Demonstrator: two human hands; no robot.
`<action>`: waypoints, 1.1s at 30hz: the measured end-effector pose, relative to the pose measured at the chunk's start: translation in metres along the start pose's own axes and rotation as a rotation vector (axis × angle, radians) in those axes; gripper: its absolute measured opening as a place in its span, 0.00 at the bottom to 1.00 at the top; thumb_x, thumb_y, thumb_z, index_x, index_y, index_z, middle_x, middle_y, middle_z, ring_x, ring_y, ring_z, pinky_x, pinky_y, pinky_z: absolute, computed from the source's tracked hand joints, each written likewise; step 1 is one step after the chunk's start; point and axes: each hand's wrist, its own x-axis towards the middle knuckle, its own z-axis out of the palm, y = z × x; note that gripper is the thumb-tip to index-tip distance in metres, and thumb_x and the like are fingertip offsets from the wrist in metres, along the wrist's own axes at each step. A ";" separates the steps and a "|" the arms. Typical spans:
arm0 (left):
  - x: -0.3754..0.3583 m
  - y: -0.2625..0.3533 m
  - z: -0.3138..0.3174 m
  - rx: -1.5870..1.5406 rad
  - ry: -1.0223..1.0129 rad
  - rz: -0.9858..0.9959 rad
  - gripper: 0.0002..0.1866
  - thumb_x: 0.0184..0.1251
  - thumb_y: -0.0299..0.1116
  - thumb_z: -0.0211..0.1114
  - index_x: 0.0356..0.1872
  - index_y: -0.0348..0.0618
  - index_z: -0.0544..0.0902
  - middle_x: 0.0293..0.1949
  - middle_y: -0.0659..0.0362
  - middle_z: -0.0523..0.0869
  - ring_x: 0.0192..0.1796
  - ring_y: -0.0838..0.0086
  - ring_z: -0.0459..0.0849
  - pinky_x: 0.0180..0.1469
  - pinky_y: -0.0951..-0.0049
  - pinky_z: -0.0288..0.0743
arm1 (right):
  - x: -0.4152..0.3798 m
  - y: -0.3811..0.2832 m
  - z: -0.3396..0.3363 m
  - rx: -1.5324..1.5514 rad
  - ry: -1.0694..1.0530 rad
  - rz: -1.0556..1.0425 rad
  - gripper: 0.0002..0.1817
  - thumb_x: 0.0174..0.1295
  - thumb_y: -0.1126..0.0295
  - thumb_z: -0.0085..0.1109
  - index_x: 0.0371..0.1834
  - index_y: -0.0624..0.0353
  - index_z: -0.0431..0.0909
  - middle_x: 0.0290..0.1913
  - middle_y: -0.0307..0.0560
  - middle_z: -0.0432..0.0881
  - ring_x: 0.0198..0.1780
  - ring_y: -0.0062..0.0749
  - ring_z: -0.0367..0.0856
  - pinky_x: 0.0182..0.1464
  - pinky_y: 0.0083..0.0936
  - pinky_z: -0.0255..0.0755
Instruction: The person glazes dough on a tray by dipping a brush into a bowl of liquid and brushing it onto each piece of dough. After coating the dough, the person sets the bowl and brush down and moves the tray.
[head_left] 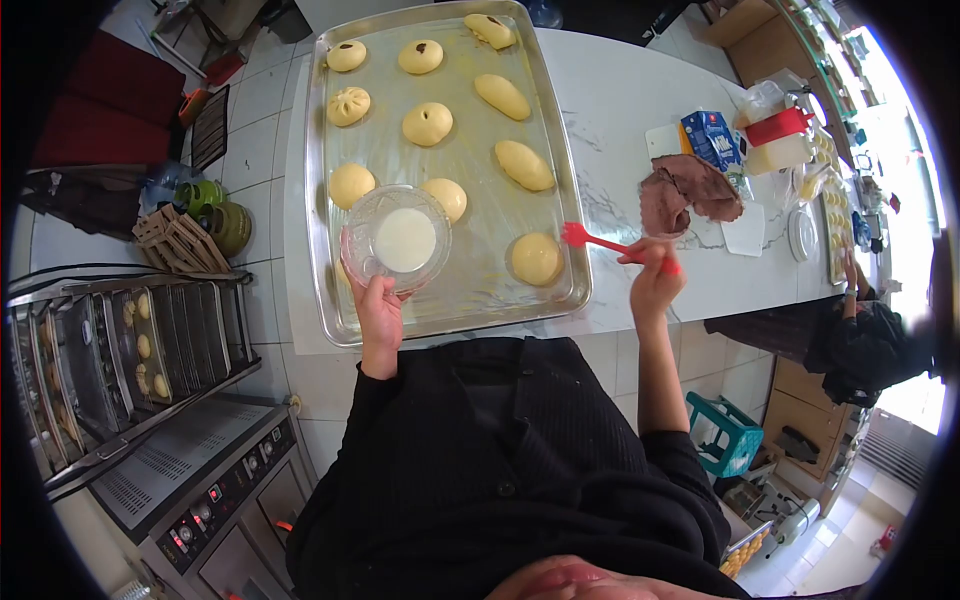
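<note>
My left hand (380, 312) holds a clear bowl (358, 222) with white liquid in it, above the lower left of a large metal tray (480, 285). Dough pieces lie on the tray, among them a round bun (537, 259) at the lower right, an oval one (524, 165) and a pleated one (348, 106). The bowl hides part of the buns beneath it. My right hand (657, 277) is closed round the handle of a red brush (600, 240). The brush's head is over the tray's right rim, just right of the round bun.
A brown cloth (690, 192), a blue milk carton (711, 138) and a red-topped bottle (780, 140) stand or lie right of the tray. Another person (865, 345) is at the far right. A tray rack (130, 360) and an oven (210, 490) are at the left.
</note>
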 end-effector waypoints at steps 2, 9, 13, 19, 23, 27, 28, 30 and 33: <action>0.001 0.000 0.001 0.011 -0.003 -0.008 0.42 0.45 0.21 0.43 0.66 0.61 0.44 0.62 0.56 0.57 0.59 0.64 0.67 0.43 0.59 0.80 | -0.002 -0.003 -0.001 -0.049 -0.245 -0.385 0.19 0.64 0.61 0.46 0.19 0.62 0.69 0.22 0.44 0.76 0.23 0.30 0.78 0.23 0.22 0.70; -0.001 0.000 0.000 0.004 -0.010 -0.015 0.42 0.45 0.20 0.43 0.66 0.61 0.44 0.62 0.56 0.57 0.59 0.64 0.68 0.44 0.58 0.79 | -0.014 -0.036 -0.009 -0.005 -0.719 -0.898 0.21 0.47 0.50 0.58 0.18 0.59 0.71 0.25 0.43 0.76 0.24 0.30 0.76 0.23 0.21 0.71; 0.001 -0.005 -0.007 -0.012 0.030 -0.032 0.42 0.46 0.20 0.43 0.66 0.61 0.45 0.62 0.56 0.58 0.58 0.65 0.68 0.45 0.58 0.79 | -0.020 -0.039 -0.020 0.199 -0.721 -0.708 0.19 0.48 0.52 0.59 0.20 0.58 0.72 0.25 0.40 0.77 0.24 0.28 0.78 0.22 0.19 0.70; 0.002 -0.008 -0.010 -0.024 0.016 -0.036 0.41 0.47 0.21 0.42 0.66 0.62 0.45 0.62 0.57 0.57 0.59 0.66 0.67 0.44 0.59 0.79 | -0.010 -0.015 -0.026 0.095 -0.493 -0.360 0.23 0.55 0.52 0.51 0.15 0.62 0.70 0.19 0.44 0.77 0.21 0.33 0.79 0.21 0.22 0.71; 0.000 -0.005 -0.008 0.006 0.018 -0.016 0.41 0.47 0.21 0.42 0.66 0.62 0.45 0.62 0.57 0.57 0.59 0.66 0.67 0.43 0.59 0.80 | 0.001 -0.008 -0.030 -0.030 -0.256 -0.345 0.26 0.60 0.51 0.46 0.13 0.62 0.69 0.18 0.45 0.77 0.20 0.31 0.79 0.21 0.20 0.70; -0.001 -0.002 -0.006 -0.008 0.014 -0.006 0.41 0.46 0.21 0.42 0.66 0.62 0.45 0.62 0.57 0.56 0.59 0.65 0.67 0.44 0.58 0.79 | -0.012 -0.022 -0.026 0.127 -0.266 -0.285 0.28 0.63 0.50 0.42 0.13 0.62 0.68 0.17 0.45 0.77 0.19 0.31 0.78 0.20 0.19 0.69; -0.001 -0.001 -0.005 -0.009 0.005 0.004 0.41 0.46 0.21 0.42 0.66 0.62 0.45 0.62 0.57 0.56 0.59 0.65 0.67 0.44 0.58 0.79 | -0.016 -0.023 -0.024 0.174 -0.305 -0.272 0.29 0.64 0.51 0.41 0.12 0.63 0.67 0.16 0.45 0.76 0.18 0.30 0.77 0.20 0.19 0.69; -0.001 0.000 -0.004 -0.007 -0.004 0.012 0.41 0.46 0.21 0.42 0.66 0.62 0.46 0.63 0.57 0.56 0.60 0.65 0.66 0.44 0.57 0.79 | -0.018 -0.021 -0.024 0.119 -0.330 -0.257 0.28 0.64 0.52 0.41 0.12 0.63 0.67 0.16 0.45 0.76 0.18 0.30 0.77 0.20 0.19 0.69; -0.001 0.000 -0.004 0.014 0.012 0.021 0.41 0.46 0.21 0.43 0.66 0.60 0.46 0.62 0.55 0.57 0.59 0.63 0.68 0.44 0.57 0.79 | -0.016 -0.014 -0.025 0.059 -0.259 -0.230 0.26 0.64 0.55 0.43 0.14 0.63 0.68 0.17 0.45 0.76 0.19 0.30 0.78 0.21 0.19 0.69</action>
